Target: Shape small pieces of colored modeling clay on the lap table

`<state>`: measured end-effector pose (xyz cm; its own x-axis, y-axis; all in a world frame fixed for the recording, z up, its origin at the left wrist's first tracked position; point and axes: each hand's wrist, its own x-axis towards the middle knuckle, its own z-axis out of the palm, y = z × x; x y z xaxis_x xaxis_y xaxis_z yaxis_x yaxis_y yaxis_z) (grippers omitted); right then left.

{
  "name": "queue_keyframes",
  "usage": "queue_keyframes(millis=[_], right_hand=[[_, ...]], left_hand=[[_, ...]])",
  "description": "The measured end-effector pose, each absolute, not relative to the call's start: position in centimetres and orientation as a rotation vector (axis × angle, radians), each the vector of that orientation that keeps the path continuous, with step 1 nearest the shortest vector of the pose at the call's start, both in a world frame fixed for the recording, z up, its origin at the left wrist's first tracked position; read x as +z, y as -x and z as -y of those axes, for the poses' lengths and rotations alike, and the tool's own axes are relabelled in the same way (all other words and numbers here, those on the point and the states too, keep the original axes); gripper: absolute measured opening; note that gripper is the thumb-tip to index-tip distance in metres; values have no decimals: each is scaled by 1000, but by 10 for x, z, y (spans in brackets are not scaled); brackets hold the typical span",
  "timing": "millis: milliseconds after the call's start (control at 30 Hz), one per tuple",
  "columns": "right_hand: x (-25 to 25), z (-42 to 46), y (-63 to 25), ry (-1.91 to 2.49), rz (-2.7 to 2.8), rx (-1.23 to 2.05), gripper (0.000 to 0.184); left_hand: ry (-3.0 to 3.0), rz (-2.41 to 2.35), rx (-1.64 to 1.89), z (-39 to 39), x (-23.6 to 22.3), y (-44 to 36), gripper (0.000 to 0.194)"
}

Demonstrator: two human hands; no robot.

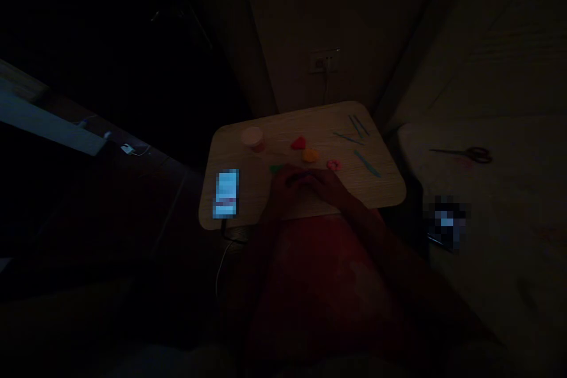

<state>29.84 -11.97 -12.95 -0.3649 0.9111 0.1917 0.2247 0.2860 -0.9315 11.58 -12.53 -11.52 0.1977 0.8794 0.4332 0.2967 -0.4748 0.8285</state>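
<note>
In dim light, my left hand [283, 182] and my right hand [328, 185] meet over the front of a small wooden table [248, 212]. The fingers of both are curled and drawn together. Whatever lies between them is too dark to make out. A green piece [276, 169] shows beside my left fingers, partly covered. Just beyond the hands lie a red lump [299, 142], an orange lump [310, 155] and a pink flower-like ring [333, 165], apparently modelling clay. To the right of them rests a teal knife-shaped tool [367, 163].
Several thin sticks [358, 126] lie at the table's back right. A lidded tub [253, 139] stands back left, a lit phone [226, 194] front left with a cable. Scissors [478, 155] and another lit device [446, 222] lie on a pale surface at right. A wall socket [323, 62] is behind.
</note>
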Motion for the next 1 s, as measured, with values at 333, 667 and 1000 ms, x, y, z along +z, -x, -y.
queue_keyframes(millis=[333, 667, 1000], right_hand=[[-130, 116, -300, 1023, 1804, 1108, 40], [-134, 114, -300, 979, 1839, 1046, 27], [-124, 122, -301, 976, 1949, 1057, 48]], left_hand=[[-1804, -1145, 1314, 127, -115, -115, 18], [-1657, -1062, 1312, 127, -112, -113, 35], [-1827, -1172, 1293, 126, -114, -115, 21]])
